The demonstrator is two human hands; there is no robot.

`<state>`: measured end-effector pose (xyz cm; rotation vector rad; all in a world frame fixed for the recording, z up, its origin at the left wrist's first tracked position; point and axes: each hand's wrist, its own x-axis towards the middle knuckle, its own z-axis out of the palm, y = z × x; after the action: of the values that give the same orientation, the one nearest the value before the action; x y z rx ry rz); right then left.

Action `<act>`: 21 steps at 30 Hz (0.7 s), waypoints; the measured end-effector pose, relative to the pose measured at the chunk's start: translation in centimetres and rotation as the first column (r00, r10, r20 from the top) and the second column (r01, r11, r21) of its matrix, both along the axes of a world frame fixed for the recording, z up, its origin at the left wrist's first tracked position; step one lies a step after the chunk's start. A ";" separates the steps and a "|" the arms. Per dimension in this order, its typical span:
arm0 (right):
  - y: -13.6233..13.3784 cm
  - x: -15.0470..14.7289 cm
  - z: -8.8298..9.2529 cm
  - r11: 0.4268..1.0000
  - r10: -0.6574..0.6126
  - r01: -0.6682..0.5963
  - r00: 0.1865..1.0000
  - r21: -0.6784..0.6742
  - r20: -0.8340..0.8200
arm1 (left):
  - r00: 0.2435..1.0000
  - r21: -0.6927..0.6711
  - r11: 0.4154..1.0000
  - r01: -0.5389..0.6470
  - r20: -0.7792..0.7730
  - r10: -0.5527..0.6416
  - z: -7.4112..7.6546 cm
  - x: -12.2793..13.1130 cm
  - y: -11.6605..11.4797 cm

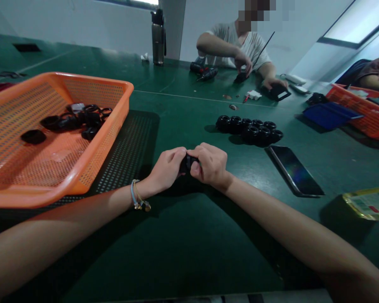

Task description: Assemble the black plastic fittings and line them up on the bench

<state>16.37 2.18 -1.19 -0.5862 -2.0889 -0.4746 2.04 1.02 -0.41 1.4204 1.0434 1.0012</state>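
Observation:
Both of my hands meet over the middle of the green table (183, 235), closed around one small black part (187, 163). My left hand (169, 167) grips its left side, thumb on top. From the other side my right hand (210, 163) holds it with curled fingers. Most of the part is covered by my fingers, so its exact shape is hidden. Beyond my right hand stands a cluster of several black round parts (250, 128) with ring-like tops. To the left, an orange plastic basket (82, 166) holds several loose black parts (74, 120), some with loops.
A phone (295, 170) lies right of my hands, near a yellow-edged box (369, 204). Across the table a person (236, 50) handles black pieces beside power drills (204, 71). A bottle (158, 38) stands at the back; a blue tray (330, 115) and red basket (363, 109) sit far right.

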 end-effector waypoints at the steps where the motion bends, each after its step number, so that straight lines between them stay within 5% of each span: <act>1: 0.0 0.0 0.0 0.999 0.020 -0.020 1.000 0.050 0.008 | 0.999 -0.048 0.999 -0.002 0.036 0.004 0.0 0.1 -0.1; 5: 0.1 0.1 0.1 0.987 0.031 -0.038 0.998 0.155 0.048 | 0.998 -0.176 0.984 -0.023 0.061 0.034 -0.2 0.3 -0.3; 9: -0.2 -0.1 0.2 0.987 -0.009 -0.001 0.998 0.161 0.061 | 0.985 0.065 0.997 -0.047 -0.165 0.057 -0.4 -0.1 -0.6; 12: -0.7 -0.4 0.3 0.997 -0.020 0.017 0.999 0.078 0.038 | 0.933 0.275 0.960 -0.058 -0.327 0.150 -0.3 -0.4 -0.7; 21: -1.8 -1.3 0.6 0.972 -0.113 0.104 0.993 -0.210 -0.034 | 0.918 0.269 0.959 -0.086 -0.352 0.181 0.0 -0.4 -0.9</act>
<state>15.04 0.36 -0.60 -0.8292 -2.0845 -0.3019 1.67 0.08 -0.40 1.8158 1.3446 1.0089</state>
